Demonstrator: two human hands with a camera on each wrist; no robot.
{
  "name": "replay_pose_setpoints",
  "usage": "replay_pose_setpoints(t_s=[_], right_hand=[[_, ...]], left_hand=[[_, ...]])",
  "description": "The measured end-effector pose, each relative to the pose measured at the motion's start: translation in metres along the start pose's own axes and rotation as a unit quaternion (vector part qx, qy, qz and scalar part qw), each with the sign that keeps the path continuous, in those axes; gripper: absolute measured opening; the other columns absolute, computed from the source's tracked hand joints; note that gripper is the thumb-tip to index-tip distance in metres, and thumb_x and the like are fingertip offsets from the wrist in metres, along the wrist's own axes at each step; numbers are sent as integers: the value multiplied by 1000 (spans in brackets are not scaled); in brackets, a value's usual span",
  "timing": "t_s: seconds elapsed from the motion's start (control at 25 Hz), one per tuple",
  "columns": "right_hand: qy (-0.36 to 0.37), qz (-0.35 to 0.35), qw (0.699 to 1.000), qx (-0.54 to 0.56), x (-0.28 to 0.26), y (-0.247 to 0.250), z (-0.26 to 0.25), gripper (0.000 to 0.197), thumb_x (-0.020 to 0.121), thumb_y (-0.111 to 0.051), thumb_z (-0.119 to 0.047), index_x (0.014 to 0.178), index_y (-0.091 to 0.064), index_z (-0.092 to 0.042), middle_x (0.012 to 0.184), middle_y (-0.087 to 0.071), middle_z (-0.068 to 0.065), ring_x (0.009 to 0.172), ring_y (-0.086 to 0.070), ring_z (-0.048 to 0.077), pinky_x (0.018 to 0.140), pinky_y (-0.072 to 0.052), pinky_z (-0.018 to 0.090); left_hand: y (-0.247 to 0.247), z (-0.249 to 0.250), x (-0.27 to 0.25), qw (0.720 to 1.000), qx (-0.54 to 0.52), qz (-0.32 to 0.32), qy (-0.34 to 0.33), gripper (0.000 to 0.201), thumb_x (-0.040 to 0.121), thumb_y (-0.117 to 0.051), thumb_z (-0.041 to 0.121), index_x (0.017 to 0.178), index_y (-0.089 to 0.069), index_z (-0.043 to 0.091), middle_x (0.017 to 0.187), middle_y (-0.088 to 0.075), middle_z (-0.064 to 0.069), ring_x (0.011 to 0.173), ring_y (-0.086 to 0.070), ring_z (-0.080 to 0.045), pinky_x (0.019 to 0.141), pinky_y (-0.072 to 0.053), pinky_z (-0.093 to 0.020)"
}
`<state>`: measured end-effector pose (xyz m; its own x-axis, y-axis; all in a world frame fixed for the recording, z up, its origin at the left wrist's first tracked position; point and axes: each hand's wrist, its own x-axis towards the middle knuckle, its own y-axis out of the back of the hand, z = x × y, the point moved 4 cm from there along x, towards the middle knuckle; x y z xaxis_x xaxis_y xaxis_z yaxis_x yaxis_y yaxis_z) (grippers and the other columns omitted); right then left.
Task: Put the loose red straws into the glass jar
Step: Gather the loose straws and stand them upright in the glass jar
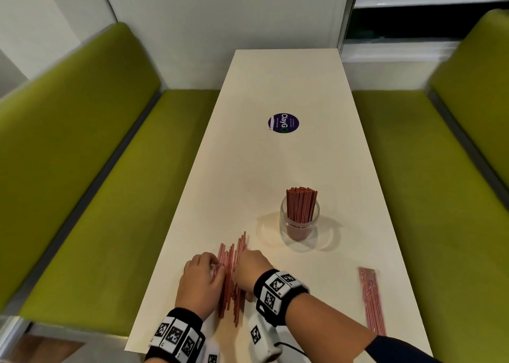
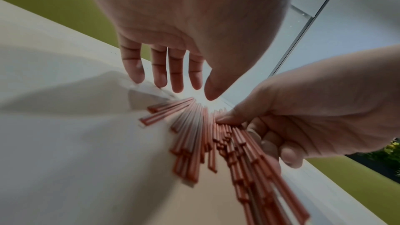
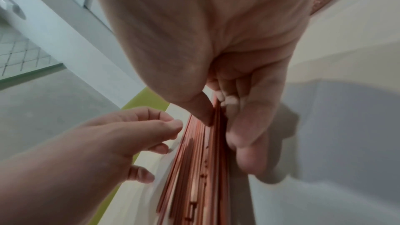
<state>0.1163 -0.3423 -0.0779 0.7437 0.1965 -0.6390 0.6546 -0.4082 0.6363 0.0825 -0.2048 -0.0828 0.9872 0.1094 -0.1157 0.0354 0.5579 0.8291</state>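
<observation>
Tabletop (image 1: 275,92) carries the jar (image 1: 299,222), already packed w/ upright straws, well apart from the loose straws (image 1: 232,274) at the near edge. Left hand (image 1: 199,282): grip spread, fingers relaxed beside the pile. Right hand (image 1: 249,270): grip pinching a bunch. Straws prob. light, stiff-ish, slippery, roll easily; best taken mid-length as a bundle.

Both my hands at the fanned-out red straws

My left hand (image 2: 184,28) hangs over the table (image 2: 65,143), fingers (image 2: 159,67) straight and slightly spread, tips just above the surface near the far ends of the loose red straws (image 2: 201,136). My right hand (image 2: 303,117) comes in from the right, thumb on top of the bundle and fingers curled beneath it, pinching several straws. The near straw ends are blurred.
</observation>
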Motion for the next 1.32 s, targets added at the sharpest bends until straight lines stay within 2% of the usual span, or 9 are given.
replay_pose_setpoints(t_s=[0.24, 0.44, 0.52, 0.64, 0.8, 1.04, 1.16, 1.24, 1.32], right_hand=[[6, -22, 985, 169, 2, 1, 20, 24, 100, -52, -24, 79, -58, -12, 73, -71, 10, 76, -77, 30, 69, -63, 37], [77, -27, 956, 282, -6, 6, 31, 28, 103, -51, -30, 88, -59, -6, 75, -71, 10, 62, -75, 23, 62, -61, 35], [127, -53, 939, 316, -16, 12, 29, 29, 104, -51, -31, 87, -57, -8, 74, -68, 8, 55, -68, 17, 56, -59, 30], [190, -109, 930, 294, -29, 20, 21, 32, 105, -47, -31, 116, -57, -3, 97, -69, 18, 65, -68, 17, 62, -61, 32], [238, -104, 923, 284, -42, 26, 18, 26, 105, -39, -22, 123, -57, -17, 107, -67, 10, 94, -68, 23, 82, -60, 39], [212, -63, 879, 423, -55, 20, 24, 21, 100, -43, -12, 108, -61, -19, 83, -61, 5, 74, -60, 14, 75, -51, 35], [222, -10, 882, 415, -62, 29, 29, 20, 97, -53, -8, 103, -65, -23, 76, -61, -12, 68, -59, -3, 70, -46, 17], [221, 45, 886, 405, -66, 38, 35, 29, 100, -57, -19, 79, -71, -34, 64, -61, -19, 63, -57, -8, 69, -45, 14], [196, 110, 886, 406, -64, 45, 45, 52, 101, -56, -33, 50, -52, -29, 47, -39, -16, 47, -36, 0, 58, -33, 23]], left_hand=[[10, 5, -2, 999, -29, 8, 14, 11, 96, -55, 33, 105, -56, 26, 100, -57, 9, 99, -50, -14, 87, -46, -33], [20, 16, -5, 977, -197, 7, 79, 11, 98, -57, 25, 90, -64, 21, 85, -69, 1, 81, -65, -20, 75, -55, -39], [14, 23, -4, 945, -303, -41, 115, 22, 99, -56, 28, 89, -70, 14, 82, -72, -5, 76, -66, -23, 71, -55, -40], [0, 48, -9, 870, -447, -152, 142, 39, 102, -49, 35, 100, -72, 3, 89, -74, -17, 80, -70, -28, 71, -55, -39], [-8, 75, -15, 797, -559, -164, 159, 24, 102, -50, 22, 104, -69, 7, 101, -73, -21, 95, -70, -34, 83, -55, -54], [-5, 84, -13, 853, -490, -163, 81, 22, 102, -50, 21, 104, -72, 17, 111, -72, -12, 105, -69, -27, 75, -59, -42], [4, 90, -14, 869, -468, -157, 30, 22, 102, -49, 16, 110, -69, 8, 109, -73, -13, 100, -71, -19, 77, -58, -26], [10, 86, -13, 883, -448, -137, -3, 26, 102, -48, 23, 109, -70, 11, 104, -74, -8, 96, -70, -15, 80, -55, -23], [14, 70, -7, 932, -356, -76, 0, 22, 100, -54, 30, 99, -72, 20, 94, -74, -1, 86, -67, -13, 75, -52, -24]])
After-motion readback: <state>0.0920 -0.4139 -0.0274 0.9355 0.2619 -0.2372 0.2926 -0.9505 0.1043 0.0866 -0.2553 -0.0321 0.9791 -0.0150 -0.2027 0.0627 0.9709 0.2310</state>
